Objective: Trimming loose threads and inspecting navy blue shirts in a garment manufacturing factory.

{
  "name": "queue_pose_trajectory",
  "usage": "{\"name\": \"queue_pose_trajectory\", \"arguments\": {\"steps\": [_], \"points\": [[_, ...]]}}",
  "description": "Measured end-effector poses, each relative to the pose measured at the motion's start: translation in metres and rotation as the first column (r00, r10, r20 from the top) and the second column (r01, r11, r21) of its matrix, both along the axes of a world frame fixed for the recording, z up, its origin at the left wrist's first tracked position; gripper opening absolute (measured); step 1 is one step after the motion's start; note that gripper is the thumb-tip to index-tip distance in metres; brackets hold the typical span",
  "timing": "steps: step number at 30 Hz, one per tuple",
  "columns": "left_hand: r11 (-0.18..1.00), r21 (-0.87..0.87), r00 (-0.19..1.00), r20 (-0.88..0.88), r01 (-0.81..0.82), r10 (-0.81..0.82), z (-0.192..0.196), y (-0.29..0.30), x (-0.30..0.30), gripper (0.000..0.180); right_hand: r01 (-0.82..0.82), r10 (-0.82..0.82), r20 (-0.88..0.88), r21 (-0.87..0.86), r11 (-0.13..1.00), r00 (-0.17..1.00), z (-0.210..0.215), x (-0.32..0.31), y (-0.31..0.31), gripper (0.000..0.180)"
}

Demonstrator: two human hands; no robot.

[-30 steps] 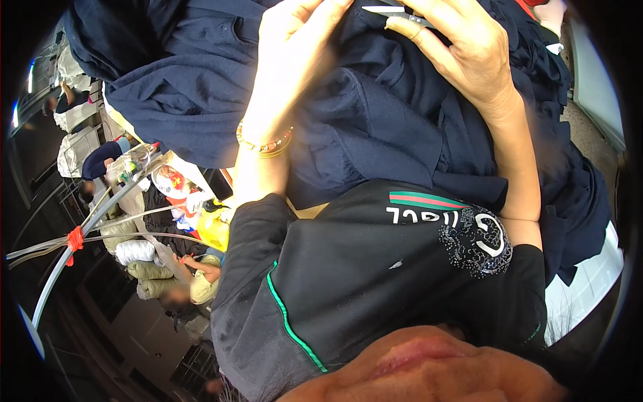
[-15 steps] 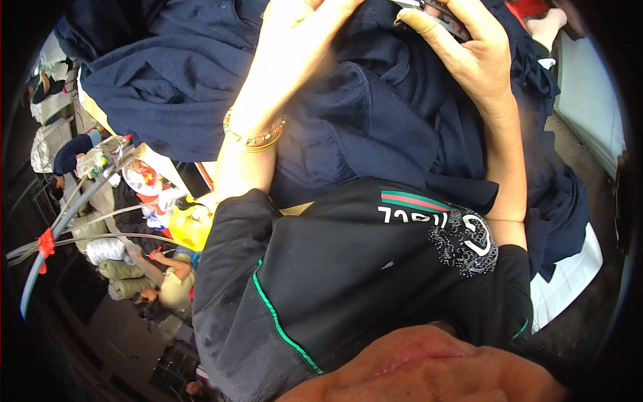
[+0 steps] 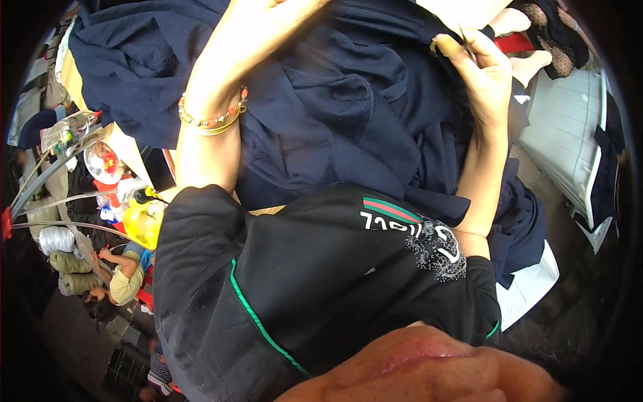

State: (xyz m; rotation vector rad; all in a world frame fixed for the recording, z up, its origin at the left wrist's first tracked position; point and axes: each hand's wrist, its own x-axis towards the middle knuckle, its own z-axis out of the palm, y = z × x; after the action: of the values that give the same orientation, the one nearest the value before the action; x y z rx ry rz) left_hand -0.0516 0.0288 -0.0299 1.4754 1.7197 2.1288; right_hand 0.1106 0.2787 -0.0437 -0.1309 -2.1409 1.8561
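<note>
Nearest: one black shirt (image 3: 321, 268), wearer's own, with navy cloth (image 3: 321, 114) bunched right in front of it, spread under both forearms and spilling off on the right. Should handle soft, limp, not slippery, not fragile; light per fold, but the whole heap probably drags. Take it by a seam or doubled edge, not mid-panel, where it'll just bunch. Piece count unclear, reads as one mass. Two hands on the job: left hand (image 3: 271, 27) is over the cloth, fingertips cropped, can't tell its grip; right hand (image 3: 483, 70) has fingers curled, thumb against a cloth fold, one thin dark item among the fingers; can't tell if cloth is pinched. Farther out: one white bin (image 3: 562, 134) right, one yellow bag (image 3: 143, 221) left. Beyond the bag: one co-worker in yellow (image 3: 126, 285), one white bundle (image 3: 60, 241), two olive bundles (image 3: 74, 273).
</note>
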Motion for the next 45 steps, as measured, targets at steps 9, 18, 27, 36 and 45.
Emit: {"name": "queue_pose_trajectory", "arguments": {"steps": [9,18,27,36,45], "points": [[0.852,-0.522,0.928,0.332,0.033,0.168,0.035,-0.002,0.01,0.019,0.036,0.044,-0.14,0.525,0.85,0.989,0.045,-0.023,-0.047,0.04],[0.899,-0.423,0.893,0.439,0.111,0.096,0.026,0.0,0.01,0.02,0.019,0.136,-0.188,0.648,0.762,0.973,0.049,-0.039,-0.053,0.038],[0.917,-0.384,0.9,0.429,0.11,0.072,0.027,0.002,0.01,0.018,0.029,0.139,-0.2,0.662,0.749,0.97,0.05,-0.042,-0.056,0.033],[0.916,-0.379,0.879,0.471,0.13,0.07,0.026,0.002,0.01,0.016,0.063,0.136,-0.267,0.623,0.78,0.954,0.042,-0.042,-0.054,0.028],[0.961,-0.086,0.908,0.36,0.263,-0.216,0.009,0.002,-0.001,0.018,-0.1,0.024,0.195,0.392,0.914,0.981,0.027,-0.043,-0.051,0.036]]}}
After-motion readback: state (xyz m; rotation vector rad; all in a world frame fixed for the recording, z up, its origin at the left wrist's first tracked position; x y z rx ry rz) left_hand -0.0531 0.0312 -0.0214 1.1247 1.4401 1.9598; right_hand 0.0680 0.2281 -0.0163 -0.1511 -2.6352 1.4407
